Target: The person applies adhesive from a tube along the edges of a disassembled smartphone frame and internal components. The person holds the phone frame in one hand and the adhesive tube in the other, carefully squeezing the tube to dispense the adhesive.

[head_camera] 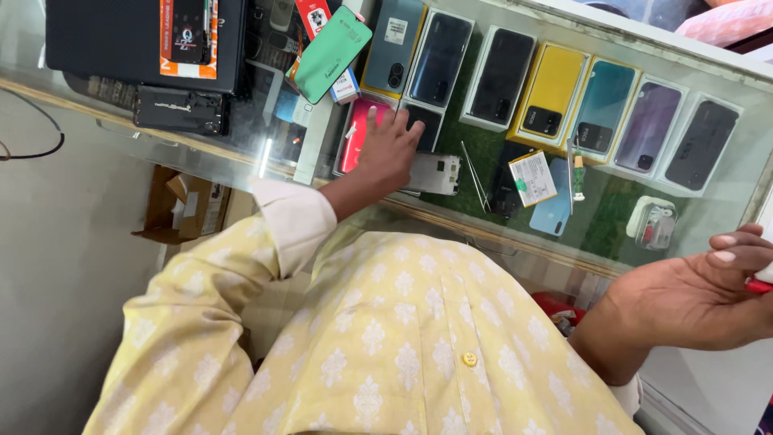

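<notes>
My left hand (389, 149) lies flat on the glass counter (241, 161) with its fingers spread. It rests between a red phone (354, 137) and a silver phone back (436, 174), and its wrist side touches the silver one. It grips nothing. At the right edge, my right hand (692, 302) is turned palm up with its fingers curled around a small red and white object (761, 279), most of which is cut off by the frame.
Several phones in open boxes, among them a yellow one (551, 90), lie in a row under the glass. A green phone case (332, 50), a black laptop (121, 36), tweezers (475, 177) and a white-handled screwdriver (576, 171) are nearby. On the floor sits a cardboard box (181, 208).
</notes>
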Demonstrator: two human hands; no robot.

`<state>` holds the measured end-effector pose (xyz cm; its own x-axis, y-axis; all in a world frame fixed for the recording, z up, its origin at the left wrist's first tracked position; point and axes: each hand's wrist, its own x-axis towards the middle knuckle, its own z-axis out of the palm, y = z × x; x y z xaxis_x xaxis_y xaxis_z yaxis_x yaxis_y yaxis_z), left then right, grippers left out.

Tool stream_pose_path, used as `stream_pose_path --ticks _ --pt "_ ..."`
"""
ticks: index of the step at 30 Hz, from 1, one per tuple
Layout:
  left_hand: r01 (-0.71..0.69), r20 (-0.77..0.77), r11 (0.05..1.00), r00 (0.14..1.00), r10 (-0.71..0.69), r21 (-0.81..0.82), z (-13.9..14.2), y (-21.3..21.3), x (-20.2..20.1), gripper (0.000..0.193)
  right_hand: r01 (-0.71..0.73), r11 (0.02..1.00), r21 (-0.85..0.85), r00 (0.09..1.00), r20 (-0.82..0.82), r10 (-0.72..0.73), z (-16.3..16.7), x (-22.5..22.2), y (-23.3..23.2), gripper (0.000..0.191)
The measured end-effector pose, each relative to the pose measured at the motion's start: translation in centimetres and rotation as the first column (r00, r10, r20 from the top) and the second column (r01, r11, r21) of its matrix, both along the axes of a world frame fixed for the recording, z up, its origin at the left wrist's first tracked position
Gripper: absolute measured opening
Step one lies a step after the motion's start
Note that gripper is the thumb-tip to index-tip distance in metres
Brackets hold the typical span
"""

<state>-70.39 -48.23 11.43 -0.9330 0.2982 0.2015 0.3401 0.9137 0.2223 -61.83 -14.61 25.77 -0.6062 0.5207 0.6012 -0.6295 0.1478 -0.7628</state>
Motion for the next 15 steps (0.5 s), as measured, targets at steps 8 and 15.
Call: stream_pose_path --ticks 8,15 --pt "-0.462 0.258 0.710 0.887 0.384 0.532 2.6 -6.2 1.6 0.031 -0.477 0.694 -0.540 0.827 -0.007 0.563 -0.3 -1.0 -1.0 0.052" --pt "-0.378 0.023 0.759 0.901 0.433 0.530 -1.8 -7.4 3.4 0.014 -0.584 0.435 -0.685 0.629 -0.043 0.776 -2.2 -2.2 -4.5 0.043"
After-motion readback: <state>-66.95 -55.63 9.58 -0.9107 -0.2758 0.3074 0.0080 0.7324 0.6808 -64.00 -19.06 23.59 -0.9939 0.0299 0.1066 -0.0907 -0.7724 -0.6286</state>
